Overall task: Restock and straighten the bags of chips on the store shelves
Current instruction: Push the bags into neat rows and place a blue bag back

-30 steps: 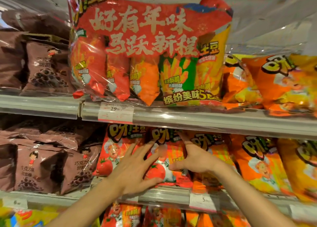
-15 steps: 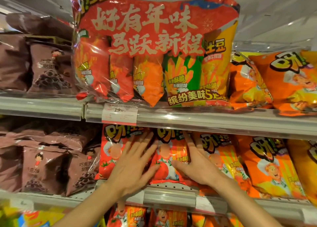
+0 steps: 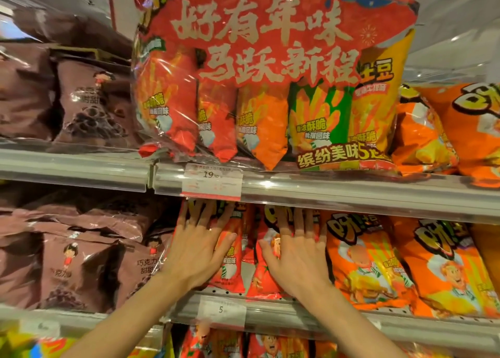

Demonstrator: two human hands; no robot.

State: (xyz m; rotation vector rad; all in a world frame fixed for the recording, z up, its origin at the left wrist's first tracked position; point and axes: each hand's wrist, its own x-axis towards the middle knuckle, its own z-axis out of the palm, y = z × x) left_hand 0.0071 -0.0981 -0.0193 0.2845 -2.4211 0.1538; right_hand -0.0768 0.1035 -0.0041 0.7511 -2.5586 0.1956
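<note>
Both hands have slid higher up the red bags since a moment ago. Before, they lay low on the bags, near the shelf edge. Now the fingertips reach right up under the rail of the shelf above. I think the person is pushing the red bags back and standing them straight, so this bit of tidying looks nearly done.

In the left of the frame sit brown snack bags (image 3: 81, 265), leaning a little. Just beside them, in the lower middle, the left hand (image 3: 198, 252) lies flat on a red chip bag (image 3: 230, 260). Its fingers are spread wide and straight. It presses, it does not hold. Next comes a small gap, then the second red bag (image 3: 263, 276), with the right hand (image 3: 296, 255) flat on it the same way, fingers wide, holding nothing.

To the right of the hands stand orange chip bags (image 3: 362, 265), touching the second red bag. They lean and look crooked, so I think they need fixing next.

Above, in the upper middle, a big clear multipack (image 3: 270, 87) hangs over the shelf rail (image 3: 351, 192). The price tag (image 3: 211, 181) sticks down just above the left fingertips. The rail is low, so there is little room to lift a bag up.
</note>
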